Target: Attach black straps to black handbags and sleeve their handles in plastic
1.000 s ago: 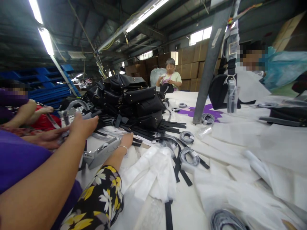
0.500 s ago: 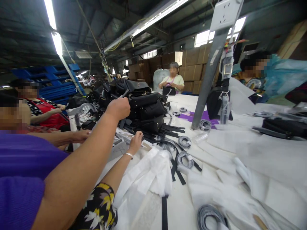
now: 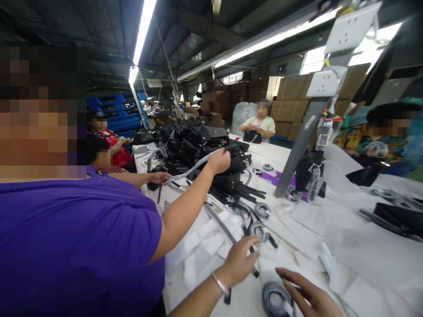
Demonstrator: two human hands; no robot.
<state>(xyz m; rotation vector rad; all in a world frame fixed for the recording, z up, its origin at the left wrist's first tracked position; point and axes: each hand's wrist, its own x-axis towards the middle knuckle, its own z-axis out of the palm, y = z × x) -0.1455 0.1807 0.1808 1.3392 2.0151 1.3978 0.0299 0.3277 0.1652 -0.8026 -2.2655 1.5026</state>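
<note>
My left hand (image 3: 239,260), with a silver bracelet at its wrist, is over the near part of the table. A grey, plastic-wrapped strap (image 3: 220,223) runs from the pile down into it; the grip itself is partly hidden, with thumb and forefinger apart. At the lower right is my right hand (image 3: 310,294), its fingers loosely spread and nothing between them. Just beside those fingers lies a plastic-wrapped coiled strap (image 3: 267,296) on the table.
A co-worker in a purple shirt (image 3: 99,237) stands close on my left, stretching a wrapped strap (image 3: 193,169) between both hands. Black bags (image 3: 205,145) are heaped at the back. A grey post (image 3: 299,149) rises from the table. White sheets (image 3: 330,246) cover the right side.
My left hand has come back toward me from the pile, with the grey strap trailing from it. My right hand has entered at the lower right. The view has swung left.
</note>
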